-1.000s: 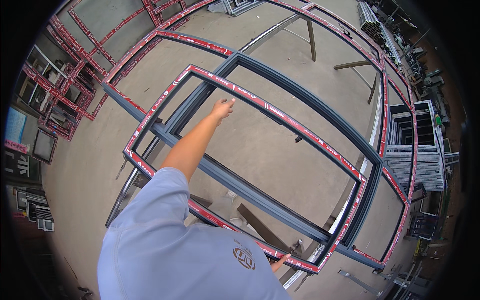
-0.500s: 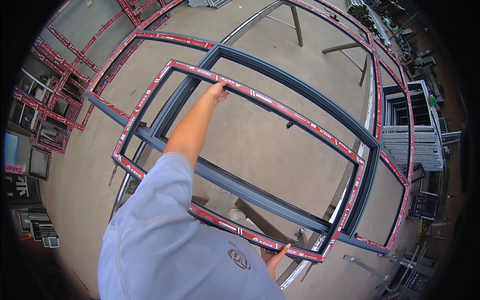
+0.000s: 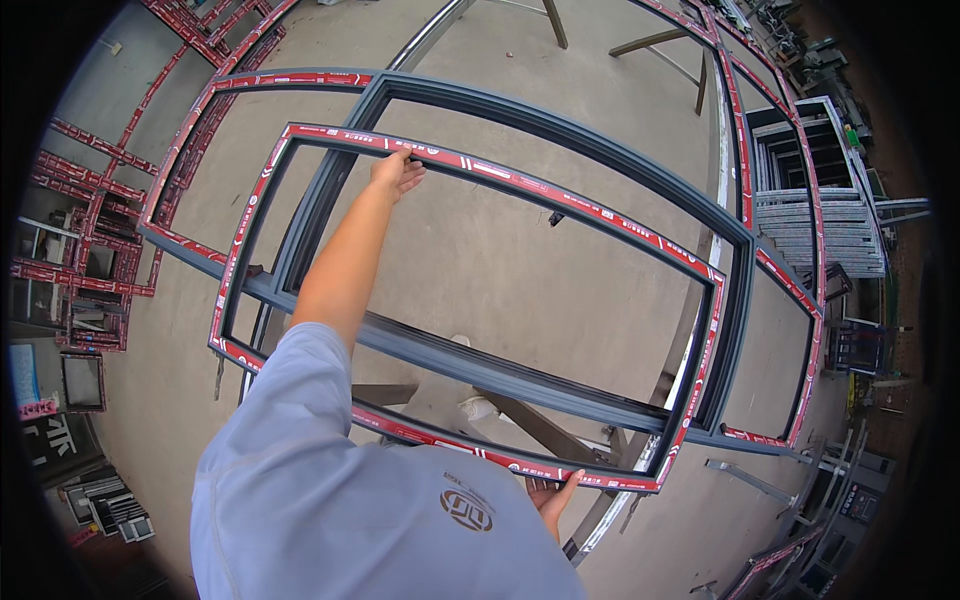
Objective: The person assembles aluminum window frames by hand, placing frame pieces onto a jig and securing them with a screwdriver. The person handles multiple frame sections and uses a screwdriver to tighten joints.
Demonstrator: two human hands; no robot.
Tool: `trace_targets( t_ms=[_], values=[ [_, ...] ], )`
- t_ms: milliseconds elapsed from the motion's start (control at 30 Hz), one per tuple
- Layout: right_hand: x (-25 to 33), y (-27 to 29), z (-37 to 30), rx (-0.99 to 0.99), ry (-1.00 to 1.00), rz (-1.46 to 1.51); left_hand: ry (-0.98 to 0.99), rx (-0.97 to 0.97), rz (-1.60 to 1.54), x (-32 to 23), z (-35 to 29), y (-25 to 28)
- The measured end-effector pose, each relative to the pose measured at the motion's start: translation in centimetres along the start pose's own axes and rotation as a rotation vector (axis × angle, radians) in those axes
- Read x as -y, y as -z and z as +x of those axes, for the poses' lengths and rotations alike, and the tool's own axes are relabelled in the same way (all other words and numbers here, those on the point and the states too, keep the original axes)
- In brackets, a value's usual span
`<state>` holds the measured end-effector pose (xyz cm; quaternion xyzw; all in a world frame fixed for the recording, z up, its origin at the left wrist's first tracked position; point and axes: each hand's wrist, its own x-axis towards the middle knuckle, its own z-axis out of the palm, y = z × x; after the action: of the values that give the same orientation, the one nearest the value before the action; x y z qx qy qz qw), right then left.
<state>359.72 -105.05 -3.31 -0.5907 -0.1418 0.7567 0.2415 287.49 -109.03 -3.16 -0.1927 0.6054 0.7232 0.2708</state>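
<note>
The person's left hand (image 3: 398,175) touches the far rail of the red-taped window sash (image 3: 547,192); if these loosely bent fingers grip it, I cannot tell. The right hand (image 3: 552,498) has its fingers grasping the near rail. The sash is over a larger grey window frame (image 3: 560,122).

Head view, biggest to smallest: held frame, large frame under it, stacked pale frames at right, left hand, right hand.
1. Large frame
2. Held frame
3. Stacked pale frames
4. Left hand, right hand: too alike to rank
</note>
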Motion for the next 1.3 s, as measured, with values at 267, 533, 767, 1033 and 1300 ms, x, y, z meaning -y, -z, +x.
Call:
trace_targets(
  t_ms=[267, 533, 767, 1033, 1300],
  values=[
    [-2.1, -3.3, -1.8, 0.078, -0.063, -0.021, -0.068, 0.122, -0.115, 0.0, 1.6, 0.2],
    [-1.0, -4.8, -2.8, 0.068, -0.039, -0.022, -0.119, 0.108, -0.071, -1.1, 0.9, -0.4],
    [2.2, -5.1, -3.8, 0.173, -0.022, 0.055, -0.261, 0.241, -0.127, -10.8, -2.7, -3.3],
    [9.4, -11.1, -3.6, 0.147, 0.157, 0.142, -0.348, 0.316, -0.171, -19.8, -7.4, -11.9],
    [17.3, -16.4, 3.8, 0.086, 0.259, 0.208, -0.366, 0.407, -0.265, -19.6, -5.2, -22.0]
  ],
)
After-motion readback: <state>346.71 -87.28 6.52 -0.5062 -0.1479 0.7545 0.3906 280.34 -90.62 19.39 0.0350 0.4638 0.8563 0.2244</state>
